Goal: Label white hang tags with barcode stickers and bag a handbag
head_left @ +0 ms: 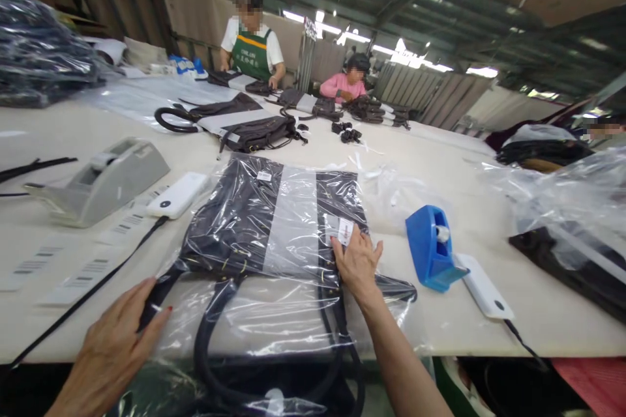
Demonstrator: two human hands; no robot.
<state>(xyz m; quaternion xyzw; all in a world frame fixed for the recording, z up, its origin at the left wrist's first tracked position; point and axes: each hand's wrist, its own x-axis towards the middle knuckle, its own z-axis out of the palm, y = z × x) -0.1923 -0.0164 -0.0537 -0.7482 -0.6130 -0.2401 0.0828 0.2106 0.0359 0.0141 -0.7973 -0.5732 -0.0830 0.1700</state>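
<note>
A dark handbag [235, 215] lies in a clear plastic bag [278, 313] before me, a pale band [293, 208] around its middle. Its looped handles [205, 332] point toward me and reach past the table edge inside the plastic. My right hand [359, 260] rests on the right part, fingers spread, fingertips at a white label [345, 232]. At the lower left corner is my left hand [115, 339]; its thumb and fingers are apart, with a dark strap [159, 296] showing between them. Whether it pinches the plastic there is hidden.
A grey tape dispenser [112, 176] and white device [178, 195] stand left, near barcode label sheets [81, 277]. To the right are a blue tape dispenser [430, 247] and another white device [484, 287]. Beyond lies another banded handbag [244, 124]. Two people work across the table.
</note>
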